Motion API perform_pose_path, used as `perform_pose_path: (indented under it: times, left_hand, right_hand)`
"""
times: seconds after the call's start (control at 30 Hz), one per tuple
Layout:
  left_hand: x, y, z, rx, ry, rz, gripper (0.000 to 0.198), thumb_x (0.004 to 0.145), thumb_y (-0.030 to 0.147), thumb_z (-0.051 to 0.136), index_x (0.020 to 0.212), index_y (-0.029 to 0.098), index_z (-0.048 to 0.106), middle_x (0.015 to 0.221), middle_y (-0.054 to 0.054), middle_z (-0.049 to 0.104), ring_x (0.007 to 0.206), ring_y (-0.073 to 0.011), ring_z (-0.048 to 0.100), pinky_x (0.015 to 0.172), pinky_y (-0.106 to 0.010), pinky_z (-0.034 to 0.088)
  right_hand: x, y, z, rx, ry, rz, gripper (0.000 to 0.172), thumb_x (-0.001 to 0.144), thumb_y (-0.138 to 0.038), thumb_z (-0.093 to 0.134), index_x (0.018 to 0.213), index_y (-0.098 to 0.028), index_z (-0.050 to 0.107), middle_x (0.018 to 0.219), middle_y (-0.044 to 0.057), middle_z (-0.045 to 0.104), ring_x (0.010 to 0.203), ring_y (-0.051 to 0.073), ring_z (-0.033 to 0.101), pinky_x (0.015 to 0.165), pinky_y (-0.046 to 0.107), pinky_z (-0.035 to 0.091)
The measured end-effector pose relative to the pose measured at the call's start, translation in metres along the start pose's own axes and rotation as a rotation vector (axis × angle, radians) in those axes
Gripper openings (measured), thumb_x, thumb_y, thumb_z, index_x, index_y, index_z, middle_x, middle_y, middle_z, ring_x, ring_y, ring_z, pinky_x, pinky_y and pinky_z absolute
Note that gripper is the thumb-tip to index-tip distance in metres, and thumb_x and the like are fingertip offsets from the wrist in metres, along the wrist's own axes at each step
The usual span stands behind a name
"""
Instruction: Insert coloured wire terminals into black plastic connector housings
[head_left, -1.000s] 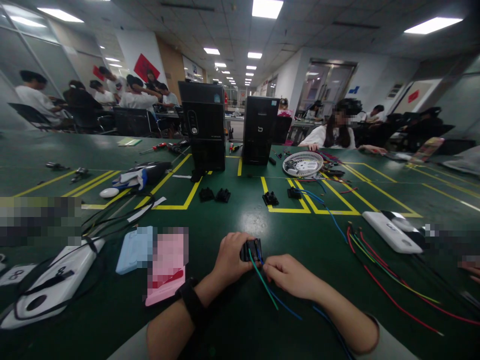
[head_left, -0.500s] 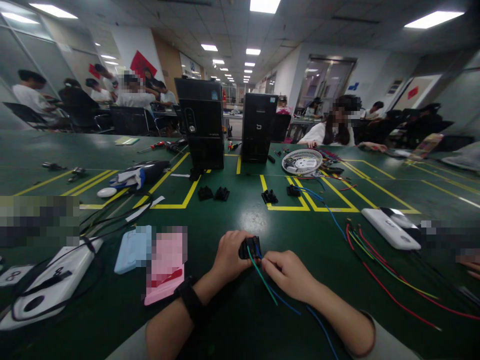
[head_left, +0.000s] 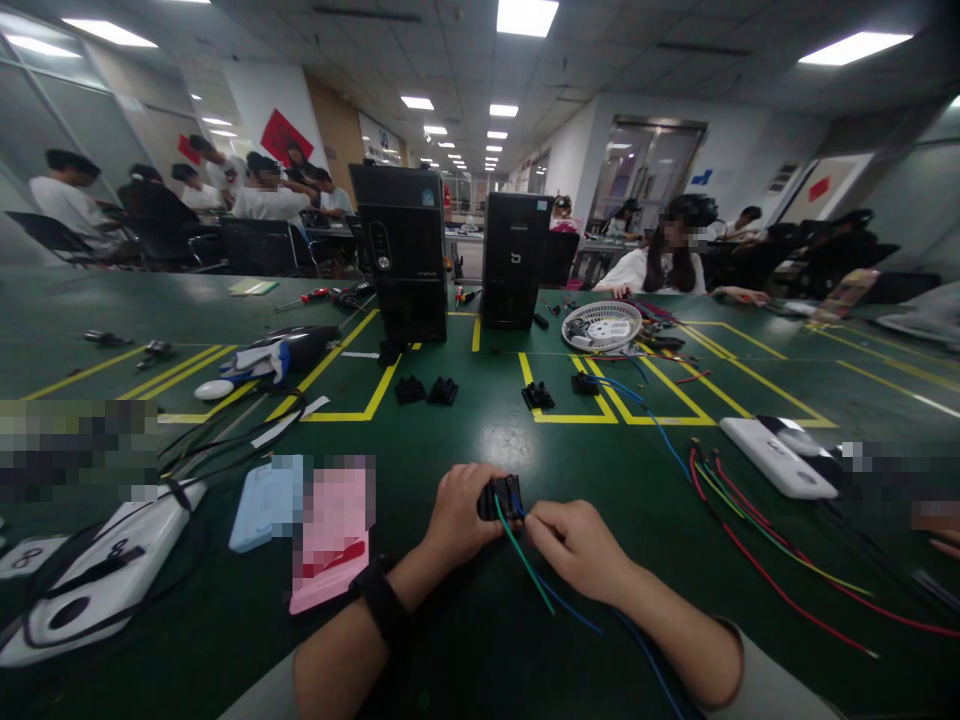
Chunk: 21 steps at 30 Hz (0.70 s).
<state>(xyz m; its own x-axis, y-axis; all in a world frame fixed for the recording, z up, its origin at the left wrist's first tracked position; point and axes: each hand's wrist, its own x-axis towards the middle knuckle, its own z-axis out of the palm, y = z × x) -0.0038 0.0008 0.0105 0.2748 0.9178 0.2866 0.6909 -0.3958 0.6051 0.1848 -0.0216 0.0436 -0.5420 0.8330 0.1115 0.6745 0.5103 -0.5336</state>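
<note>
At the near middle of the green surface (head_left: 465,660), both forearms angle inward from the lower corners, sleeves pushed back. The left hand (head_left: 459,512), with a black band (head_left: 381,602) at its wrist, lies palm inward, its fingers curled round one black terminal block (head_left: 502,498) just above the surface. The right hand (head_left: 574,545) comes in from the other side, knuckles up, thumb and index finger pinched narrow on one blue wire (head_left: 570,608) just beside the block. One green wire (head_left: 531,570) trails from the block between the hands; the exact seating of either wire end is too small to tell.

Beyond the hands sit four similar black blocks (head_left: 442,390), two left of centre and two right. Two black computer towers (head_left: 405,255) stand farther back, with one white slotted basket (head_left: 604,327) to their right. Nearer on the right lie at least two red wires (head_left: 795,600) and one white oblong device (head_left: 776,457). On the left are one pink case (head_left: 330,590) and one light-blue case (head_left: 251,515), side by side.
</note>
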Motion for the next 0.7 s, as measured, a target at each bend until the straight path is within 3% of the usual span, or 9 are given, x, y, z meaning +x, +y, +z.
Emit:
perform_pose_path:
  times: [0.1, 0.4, 0.7]
  left_hand:
    - [-0.0001, 0.0001, -0.0002, 0.008, 0.000, -0.004, 0.040, 0.066, 0.042, 0.069, 0.101, 0.026, 0.057, 0.096, -0.002, 0.061, 0.095, -0.0244, 0.052, 0.081, -0.035, 0.037]
    - [0.0004, -0.0009, 0.0003, 0.005, -0.003, 0.000, 0.042, 0.066, 0.045, 0.069, 0.101, 0.026, 0.058, 0.097, -0.001, 0.061, 0.095, -0.0248, 0.051, 0.081, -0.036, 0.036]
    - [0.0004, -0.0013, 0.0015, 0.004, -0.002, 0.003, 0.041, 0.066, 0.044, 0.070, 0.101, 0.027, 0.057, 0.096, -0.001, 0.061, 0.095, -0.0245, 0.051, 0.081, -0.035, 0.036]
  right_hand:
    - [-0.0003, 0.0002, 0.0017, -0.048, 0.013, -0.021, 0.035, 0.092, -0.028, 0.035, 0.061, -0.017, 0.047, 0.054, -0.002, 0.046, 0.050, 0.008, 0.043, 0.052, 0.022, 0.023]
    - [0.0013, 0.0052, 0.0021, -0.278, -0.119, -0.054, 0.031, 0.089, -0.028, 0.040, 0.065, -0.018, 0.056, 0.056, 0.000, 0.056, 0.050, 0.009, 0.046, 0.053, 0.025, 0.020]
    - [0.0001, 0.0013, -0.0033, -0.180, -0.028, -0.079, 0.030, 0.089, -0.027, 0.041, 0.062, -0.017, 0.049, 0.052, -0.004, 0.047, 0.047, 0.006, 0.039, 0.051, 0.022, 0.020]
